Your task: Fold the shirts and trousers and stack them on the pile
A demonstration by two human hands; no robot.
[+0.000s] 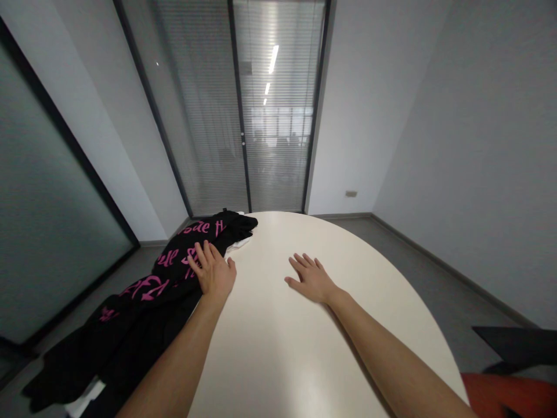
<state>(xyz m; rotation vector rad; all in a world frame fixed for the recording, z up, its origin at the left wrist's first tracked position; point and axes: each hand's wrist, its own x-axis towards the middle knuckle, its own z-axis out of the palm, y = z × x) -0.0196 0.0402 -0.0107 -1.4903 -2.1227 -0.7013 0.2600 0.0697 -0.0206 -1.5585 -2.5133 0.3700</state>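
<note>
My left hand (215, 271) rests with spread fingers at the right edge of a black garment (143, 302) that has pink lettering. The garment lies bunched along the left side of a white round-ended table (270, 348), and its lower part hangs past the table's edge. Something white (238, 245) peeks out from under its far end; I cannot make out what it is. Over the bare tabletop to the right, my right hand (311, 278) is palm down with its fingers apart, holding nothing.
A red chair seat (509, 395) with a black armrest (517, 345) stands at the lower right. Beyond the table are a glass partition with blinds (278, 157) and a grey wall with a socket (351, 194). A frosted glass panel (39, 203) is on the left.
</note>
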